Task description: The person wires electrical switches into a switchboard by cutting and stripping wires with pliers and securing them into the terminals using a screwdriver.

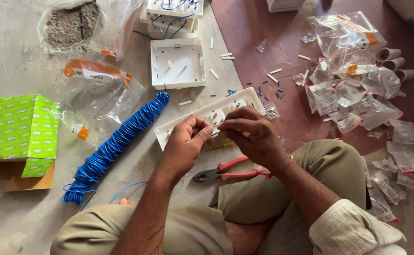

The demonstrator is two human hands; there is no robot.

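Sitting cross-legged on the floor, a person is seen from above, with work spread across grey concrete [22, 208] on one side and red flooring on the other. A heap of emptied clear packets [358, 85] is scattered to the right — a slip or a lost part among them is judged likely if anything is dropped there. A long coil of blue wire [117, 141] lies to the left, near a green carton [15, 134]; its loose end could be snagged by a knee. A square white back box [177, 63] rests further off. A long white switch plate [202, 115] is propped just beyond the hands and could be tipped by a careless push. Red-handled pliers [228, 172] lie below the wrists, apart from both hands.

The left hand [185, 144] and right hand [249, 134] are brought together, fingertips pinched on something small between them — what it is cannot be told. So small a piece is judged easily fumbled and lost among the white offcuts [273, 75] on the floor.
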